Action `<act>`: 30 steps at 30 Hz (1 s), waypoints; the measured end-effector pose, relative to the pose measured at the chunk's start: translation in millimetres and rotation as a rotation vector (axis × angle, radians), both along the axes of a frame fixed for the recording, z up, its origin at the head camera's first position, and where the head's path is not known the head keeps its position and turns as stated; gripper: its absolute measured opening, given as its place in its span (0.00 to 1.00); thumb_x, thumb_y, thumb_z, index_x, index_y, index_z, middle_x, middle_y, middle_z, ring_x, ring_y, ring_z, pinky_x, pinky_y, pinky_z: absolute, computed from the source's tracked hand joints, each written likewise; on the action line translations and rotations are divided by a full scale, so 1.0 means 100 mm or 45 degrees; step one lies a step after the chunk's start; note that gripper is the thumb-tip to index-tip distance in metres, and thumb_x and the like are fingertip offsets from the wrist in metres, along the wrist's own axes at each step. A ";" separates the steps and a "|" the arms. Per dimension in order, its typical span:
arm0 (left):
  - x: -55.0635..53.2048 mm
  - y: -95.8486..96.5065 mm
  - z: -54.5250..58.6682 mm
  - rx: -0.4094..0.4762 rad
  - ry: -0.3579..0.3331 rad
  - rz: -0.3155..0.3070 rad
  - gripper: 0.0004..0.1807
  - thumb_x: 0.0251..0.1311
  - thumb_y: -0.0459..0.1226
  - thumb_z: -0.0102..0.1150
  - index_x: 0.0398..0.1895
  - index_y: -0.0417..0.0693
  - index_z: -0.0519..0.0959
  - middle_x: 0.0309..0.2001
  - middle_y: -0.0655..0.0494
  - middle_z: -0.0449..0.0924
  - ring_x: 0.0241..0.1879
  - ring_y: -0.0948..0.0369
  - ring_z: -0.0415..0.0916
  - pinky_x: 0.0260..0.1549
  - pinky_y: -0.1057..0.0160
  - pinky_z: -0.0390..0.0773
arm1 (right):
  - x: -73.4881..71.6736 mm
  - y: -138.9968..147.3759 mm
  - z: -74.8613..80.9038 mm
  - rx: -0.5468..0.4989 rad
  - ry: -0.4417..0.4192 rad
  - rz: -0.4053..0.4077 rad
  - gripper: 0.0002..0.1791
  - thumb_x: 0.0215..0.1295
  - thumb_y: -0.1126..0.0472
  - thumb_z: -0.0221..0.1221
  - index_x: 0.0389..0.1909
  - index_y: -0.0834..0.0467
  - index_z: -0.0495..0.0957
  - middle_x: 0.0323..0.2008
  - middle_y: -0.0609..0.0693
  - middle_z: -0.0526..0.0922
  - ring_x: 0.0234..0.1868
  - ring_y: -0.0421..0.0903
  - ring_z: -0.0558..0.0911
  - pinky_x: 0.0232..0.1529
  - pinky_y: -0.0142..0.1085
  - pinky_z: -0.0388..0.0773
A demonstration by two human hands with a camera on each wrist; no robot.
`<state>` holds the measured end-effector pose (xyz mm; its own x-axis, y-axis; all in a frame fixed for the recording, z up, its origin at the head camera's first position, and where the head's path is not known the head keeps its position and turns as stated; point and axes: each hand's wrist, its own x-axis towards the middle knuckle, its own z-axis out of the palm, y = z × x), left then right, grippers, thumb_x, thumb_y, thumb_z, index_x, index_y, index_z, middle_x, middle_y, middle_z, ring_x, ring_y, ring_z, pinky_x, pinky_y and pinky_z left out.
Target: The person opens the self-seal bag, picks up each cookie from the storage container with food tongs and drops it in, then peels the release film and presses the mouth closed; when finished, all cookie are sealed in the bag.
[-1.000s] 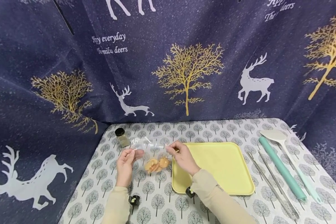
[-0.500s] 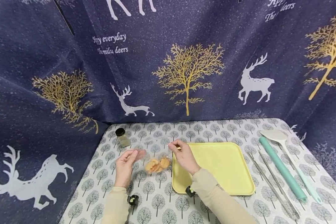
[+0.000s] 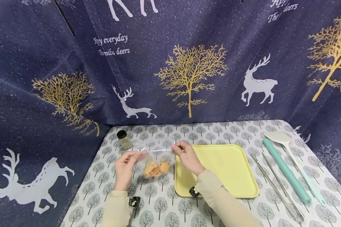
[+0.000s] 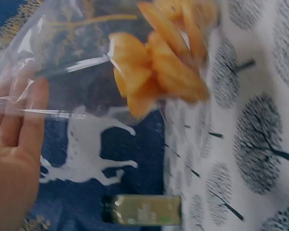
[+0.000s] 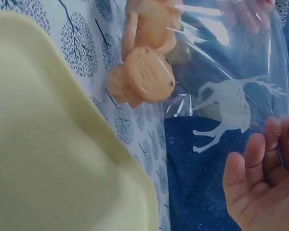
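Observation:
A clear plastic bag (image 3: pixel 159 154) hangs between my two hands above the table, with several round golden crackers (image 3: pixel 157 169) gathered at its bottom. My left hand (image 3: pixel 125 168) pinches the bag's upper left side. On the upper right side, the thumb and fingers of my right hand (image 3: pixel 188 159) grip the film. In the left wrist view the crackers (image 4: pixel 151 67) show through shiny plastic, beside my left hand (image 4: pixel 14 144). The right wrist view has my right hand (image 5: pixel 267 178) with curled fingers at the bag's edge; its thumb is hidden there.
A yellow tray (image 3: pixel 221 170) lies right of the bag, partly under my right forearm. Behind my left hand stands a small black-lidded jar (image 3: pixel 124 139). Metal tongs (image 3: pixel 278 186), a green rod (image 3: pixel 287 171) and a white-headed spatula (image 3: pixel 294 157) lie at the right.
My left hand has shifted slightly left and my right hand slightly right, over the tray's left edge. The bag tilted and is level again; the crackers moved a little left.

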<state>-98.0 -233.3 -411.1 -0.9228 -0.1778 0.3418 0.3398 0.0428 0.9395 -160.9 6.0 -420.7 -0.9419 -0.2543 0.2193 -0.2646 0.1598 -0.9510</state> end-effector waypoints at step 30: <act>0.12 0.41 0.39 -0.220 0.112 -0.012 0.12 0.64 0.30 0.60 0.49 0.36 0.81 0.34 0.39 0.85 0.26 0.51 0.84 0.23 0.69 0.83 | 0.27 -0.36 0.56 0.490 1.280 -0.159 0.10 0.63 0.59 0.63 0.44 0.56 0.81 0.38 0.47 0.78 0.38 0.45 0.74 0.36 0.35 0.73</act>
<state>-85.9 -191.8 -371.9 -0.8894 -0.1014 0.4458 0.4213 0.1973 0.8852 -133.9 -29.7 -364.7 -0.3993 -0.3860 0.8316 -0.8562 0.4812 -0.1878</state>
